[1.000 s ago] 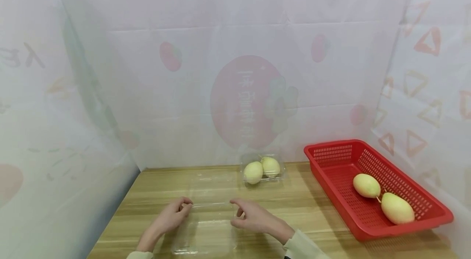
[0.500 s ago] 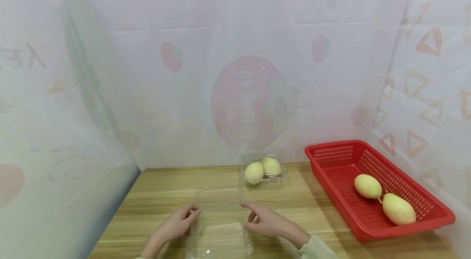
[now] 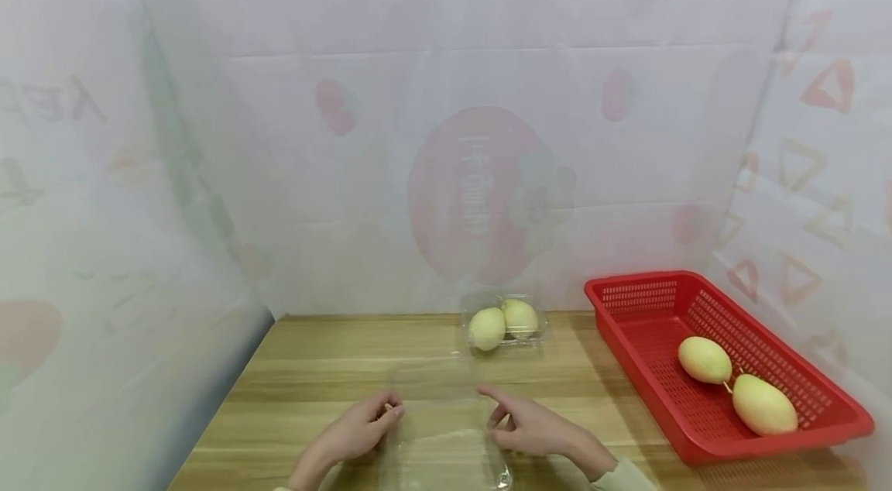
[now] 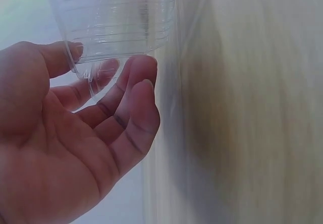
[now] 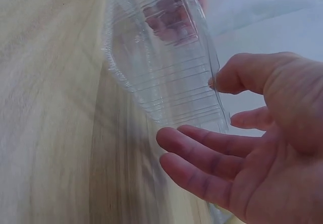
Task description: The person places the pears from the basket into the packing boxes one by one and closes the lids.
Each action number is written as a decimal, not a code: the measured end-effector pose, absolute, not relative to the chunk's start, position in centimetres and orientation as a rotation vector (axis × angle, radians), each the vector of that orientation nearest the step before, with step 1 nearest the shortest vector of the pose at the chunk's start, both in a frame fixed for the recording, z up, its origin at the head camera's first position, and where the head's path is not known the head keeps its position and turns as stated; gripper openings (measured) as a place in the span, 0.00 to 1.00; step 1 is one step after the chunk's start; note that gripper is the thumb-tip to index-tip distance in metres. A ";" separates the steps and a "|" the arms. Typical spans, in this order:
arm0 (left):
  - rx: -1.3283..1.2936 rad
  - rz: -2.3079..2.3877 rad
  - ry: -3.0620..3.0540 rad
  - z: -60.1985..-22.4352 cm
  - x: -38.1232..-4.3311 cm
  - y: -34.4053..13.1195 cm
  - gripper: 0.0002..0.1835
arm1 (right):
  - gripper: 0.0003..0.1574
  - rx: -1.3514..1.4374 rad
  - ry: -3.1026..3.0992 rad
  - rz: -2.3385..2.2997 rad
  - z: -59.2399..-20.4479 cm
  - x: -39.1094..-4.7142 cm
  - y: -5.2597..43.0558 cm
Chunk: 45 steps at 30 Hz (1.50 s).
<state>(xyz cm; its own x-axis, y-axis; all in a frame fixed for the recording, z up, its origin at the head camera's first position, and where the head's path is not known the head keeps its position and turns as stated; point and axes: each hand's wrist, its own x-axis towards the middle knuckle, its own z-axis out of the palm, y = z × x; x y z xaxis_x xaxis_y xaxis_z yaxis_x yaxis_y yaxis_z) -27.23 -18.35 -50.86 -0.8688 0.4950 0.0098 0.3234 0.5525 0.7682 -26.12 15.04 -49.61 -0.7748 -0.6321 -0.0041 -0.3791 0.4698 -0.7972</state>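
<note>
A clear plastic clamshell box [image 3: 446, 460] lies between both hands at the table's near side, its lid raised away from the base. My left hand [image 3: 365, 424] pinches its left edge; in the left wrist view the thumb [image 4: 68, 57] lies on the rim, the other fingers bent below. My right hand [image 3: 533, 425] holds the right edge between thumb and index finger, the remaining fingers loosely spread beside the ribbed wall, as the right wrist view shows. The transparent plastic makes the lid's outline faint.
A second clear box [image 3: 540, 336] with two pale yellow pear-like fruits [image 3: 487, 329] stands at the back. To the right, a red plastic basket [image 3: 644, 390] holds two more such fruits [image 3: 764, 404]. Printed white sheets [image 3: 362, 189] enclose the wooden table [image 3: 313, 351].
Both hands and the clear box have shifted right and slightly down in the head view, which itself has turned a little. The fruits and basket keep their places.
</note>
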 end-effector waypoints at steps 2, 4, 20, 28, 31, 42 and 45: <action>0.686 1.216 2.552 -50.7 -27.1 -18.0 0.18 | 0.41 -0.855 2.400 -1.208 -49.7 -26.2 15.5; 0.684 1.223 2.524 -50.5 -26.9 -17.7 0.17 | 0.41 -0.845 2.369 -1.218 -49.7 -26.2 16.0; 0.695 1.241 2.441 -50.3 -27.1 -15.8 0.16 | 0.41 -0.833 2.264 -1.264 -49.6 -25.5 18.6; 0.683 1.244 2.388 -50.4 -27.4 -14.0 0.16 | 0.42 -0.872 2.219 -1.314 -50.0 -25.1 20.5; 0.691 1.232 2.401 -50.4 -27.3 -13.4 0.16 | 0.41 -0.871 2.213 -1.315 -49.9 -25.0 21.2; 0.729 1.238 2.402 -50.1 -27.1 -11.1 0.14 | 0.38 -0.747 2.245 -1.333 -49.7 -24.9 22.8; 0.729 1.243 2.404 -50.0 -27.1 -10.5 0.14 | 0.35 -0.723 2.255 -1.339 -49.8 -24.9 23.2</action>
